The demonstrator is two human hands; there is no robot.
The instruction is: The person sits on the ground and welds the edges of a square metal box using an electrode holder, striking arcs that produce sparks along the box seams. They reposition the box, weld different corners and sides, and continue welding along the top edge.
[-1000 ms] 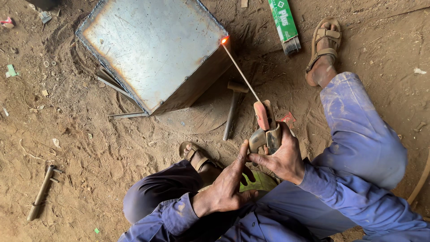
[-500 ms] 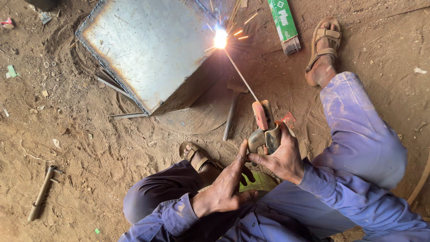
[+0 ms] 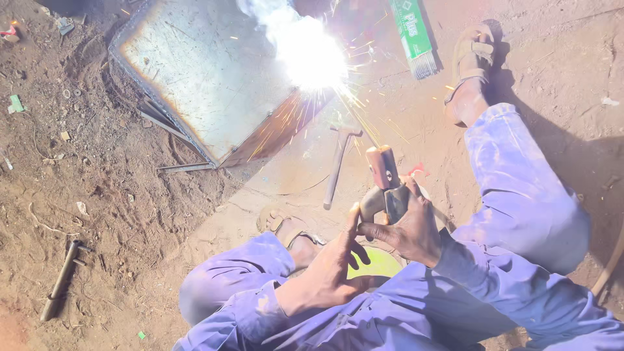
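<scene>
Steel box [image 3: 208, 71] lies tilted on the dirt floor [image 3: 97, 208], a white arc [image 3: 312, 55] flaring at its right corner and throwing sparks. Right hand [image 3: 409, 227] is closed around the holder [image 3: 385, 185], whose rod runs up toward the glare; the rod itself is mostly lost in the light. Left hand [image 3: 335, 263] is open, fingers spread, its fingertip touching the holder from below. Just beside the holder lies a hammer [image 3: 338, 162]. Green packet [image 3: 413, 36] of rods rests near a sandalled foot [image 3: 471, 71].
</scene>
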